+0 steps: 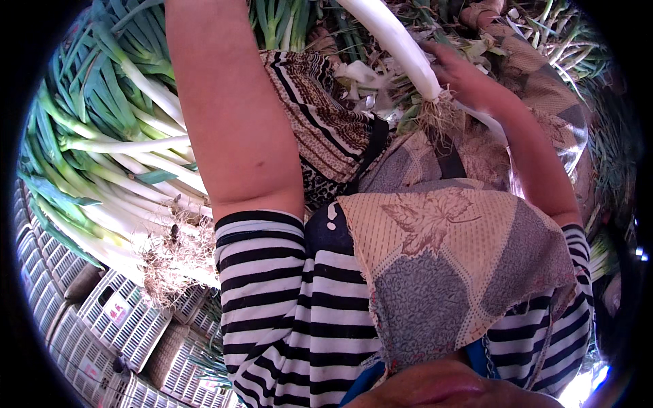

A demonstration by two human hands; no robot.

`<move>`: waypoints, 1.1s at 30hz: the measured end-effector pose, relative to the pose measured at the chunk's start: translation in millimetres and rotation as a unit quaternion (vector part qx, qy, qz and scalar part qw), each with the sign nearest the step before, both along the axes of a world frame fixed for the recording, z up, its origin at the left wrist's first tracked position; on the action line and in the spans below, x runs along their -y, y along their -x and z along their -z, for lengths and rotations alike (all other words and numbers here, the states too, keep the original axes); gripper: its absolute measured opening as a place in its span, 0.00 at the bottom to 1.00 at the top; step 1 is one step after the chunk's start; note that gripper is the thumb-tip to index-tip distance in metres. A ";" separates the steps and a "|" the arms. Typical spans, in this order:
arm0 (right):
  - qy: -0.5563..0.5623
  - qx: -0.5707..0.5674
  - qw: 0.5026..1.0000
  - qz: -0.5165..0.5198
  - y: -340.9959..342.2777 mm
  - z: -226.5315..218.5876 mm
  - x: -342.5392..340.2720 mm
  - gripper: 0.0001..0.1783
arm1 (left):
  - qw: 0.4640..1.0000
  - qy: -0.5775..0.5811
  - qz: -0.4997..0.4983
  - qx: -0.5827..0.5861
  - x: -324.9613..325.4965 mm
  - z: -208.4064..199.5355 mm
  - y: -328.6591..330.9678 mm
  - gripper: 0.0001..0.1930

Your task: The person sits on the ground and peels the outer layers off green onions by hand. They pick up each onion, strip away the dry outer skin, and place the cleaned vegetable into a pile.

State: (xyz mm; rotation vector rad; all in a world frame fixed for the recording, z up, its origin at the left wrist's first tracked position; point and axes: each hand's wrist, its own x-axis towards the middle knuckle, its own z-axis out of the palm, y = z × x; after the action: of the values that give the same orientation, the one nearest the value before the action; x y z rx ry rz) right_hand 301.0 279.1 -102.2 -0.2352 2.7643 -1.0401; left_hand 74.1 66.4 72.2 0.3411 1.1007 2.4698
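A long white leek stalk [398, 44] is gripped by closed fingers of the right hand [466, 78], root end toward five o'clock, axis running to eleven; the left hand's fingers cannot be told, being out of view

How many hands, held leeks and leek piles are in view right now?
Right hand: 1
Leek held in that hand: 1
Leek pile on the left: 1
Total: 3
The white crates overlap too much to count.
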 end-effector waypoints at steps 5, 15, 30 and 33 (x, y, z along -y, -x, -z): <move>0.339 0.094 0.936 0.001 -9.1 -59.3 8.2 0.32 | 0.980 0.084 -0.178 -0.029 -11.5 4.2 -21.1 0.11; 0.229 -0.007 0.971 0.066 -13.5 -79.6 37.9 0.15 | 0.986 0.053 -0.151 0.054 -21.1 21.8 -26.5 0.12; 0.131 -0.121 0.981 0.074 12.5 -97.8 55.0 0.23 | 0.958 0.214 -0.186 0.041 -55.9 27.0 -53.5 0.11; 0.160 -0.097 0.981 0.053 16.7 -97.7 51.7 0.21 | 0.949 0.246 -0.196 -0.005 -55.8 30.3 -52.5 0.10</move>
State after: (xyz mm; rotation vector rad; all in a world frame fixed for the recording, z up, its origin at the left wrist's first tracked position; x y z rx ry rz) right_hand 284.4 227.4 -4.4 -0.2472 2.7891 -1.5689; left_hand 126.6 122.2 41.9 -0.0225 1.8821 2.3873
